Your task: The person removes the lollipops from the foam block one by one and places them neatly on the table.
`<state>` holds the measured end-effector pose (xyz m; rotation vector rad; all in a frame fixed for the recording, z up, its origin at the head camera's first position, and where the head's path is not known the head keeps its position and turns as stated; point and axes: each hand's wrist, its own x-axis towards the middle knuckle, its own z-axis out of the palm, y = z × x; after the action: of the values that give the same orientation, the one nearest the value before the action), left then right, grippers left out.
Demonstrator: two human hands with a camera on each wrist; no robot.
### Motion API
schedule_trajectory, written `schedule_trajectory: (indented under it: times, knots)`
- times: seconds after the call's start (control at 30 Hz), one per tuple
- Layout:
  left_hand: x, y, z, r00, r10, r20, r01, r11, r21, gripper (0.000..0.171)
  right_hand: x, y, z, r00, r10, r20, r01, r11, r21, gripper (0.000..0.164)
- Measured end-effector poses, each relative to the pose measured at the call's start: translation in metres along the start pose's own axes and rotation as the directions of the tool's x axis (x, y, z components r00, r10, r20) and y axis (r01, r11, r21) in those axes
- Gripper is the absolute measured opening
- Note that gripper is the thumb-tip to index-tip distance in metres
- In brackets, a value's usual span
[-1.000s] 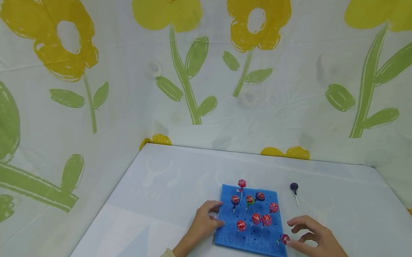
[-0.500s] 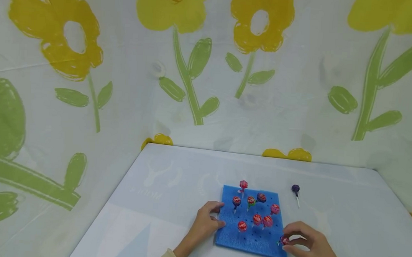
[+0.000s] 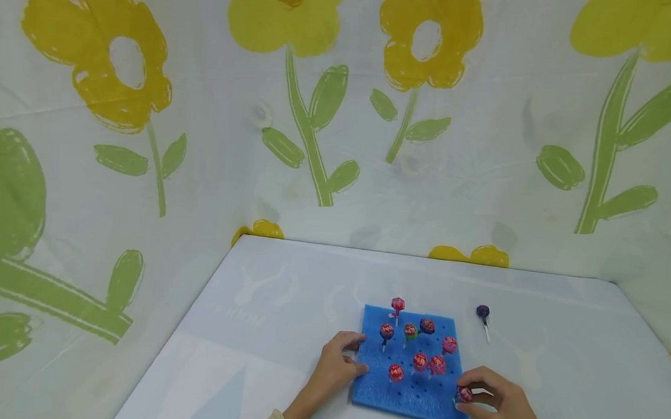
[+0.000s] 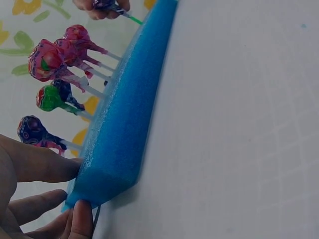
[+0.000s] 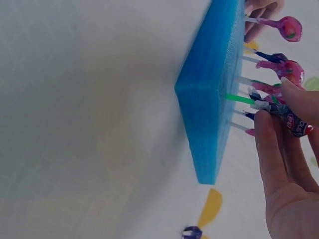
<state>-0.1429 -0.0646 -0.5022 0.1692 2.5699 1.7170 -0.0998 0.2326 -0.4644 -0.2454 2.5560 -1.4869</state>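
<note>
A blue foam block (image 3: 383, 396) with rows of small holes lies flat on the table. Several wrapped lollipops, such as a red one (image 3: 396, 372) and a green one (image 4: 49, 98), stand in it on white sticks. My left hand (image 3: 333, 364) rests against the block's left side, fingertips touching its edge. At the near right corner, my right hand (image 3: 502, 401) pinches a dark purple and red lollipop (image 5: 295, 122) by its wrapped head. Its green stick (image 5: 240, 99) meets the block's top face, tip hidden there.
A dark purple lollipop (image 3: 483, 311) lies on the white table (image 3: 286, 307) beyond my right hand, its white stick toward me. A white curtain (image 3: 213, 167) printed with yellow flowers hangs behind the table and along its left side.
My right hand has moved left and closed its fingers around the lollipop at the block's near right corner. The left hand keeps its place on the block; the view has shifted slightly.
</note>
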Motion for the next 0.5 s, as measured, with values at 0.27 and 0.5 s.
schedule_trajectory:
  times: [0.27, 0.5]
  knots:
    - [-0.001, 0.000, 0.001, 1.000, -0.006, 0.008, 0.006, 1.000, -0.028, 0.050, -0.001, -0.004, 0.012, 0.986, 0.048, -0.158, -0.043, 0.999, 0.030, 0.028]
    - [0.001, -0.001, 0.000, 1.000, 0.011, 0.008, -0.010, 0.999, -0.035, 0.051, -0.002, -0.002, 0.017, 0.965, -0.060, -0.256, 0.062, 0.998, 0.000, 0.026]
